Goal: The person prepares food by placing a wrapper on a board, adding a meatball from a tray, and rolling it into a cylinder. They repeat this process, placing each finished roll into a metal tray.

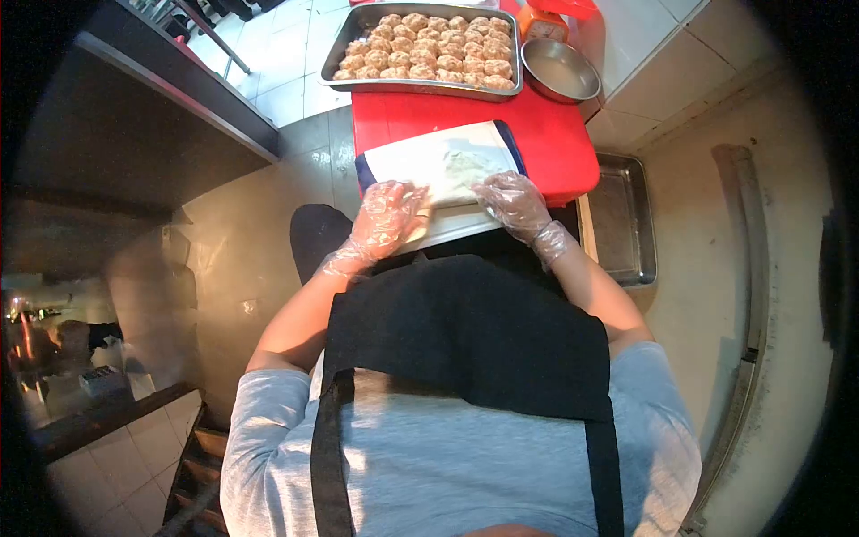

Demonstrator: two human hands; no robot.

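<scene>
A white board (403, 161) with dark blue ends lies at the near edge of a red surface. On its right part is a pale, crumpled-looking patch (467, 168) that I cannot identify. My left hand (386, 217), in a clear plastic glove, is closed at the board's near left edge. A small yellowish thing (417, 231) shows by its fingers, partly hidden. My right hand (516, 202), gloved alike, has its fingers pressed together at the near right of the board, beside the pale patch. What either hand grips is hidden.
Behind the board, a metal tray (522, 82) full of round, lumpy meatballs stands on the red surface (555, 148). To its right are a metal bowl (562, 72) of cloudy liquid and an orange scale (544, 27). Another metal tray (646, 219) sits by the right wall.
</scene>
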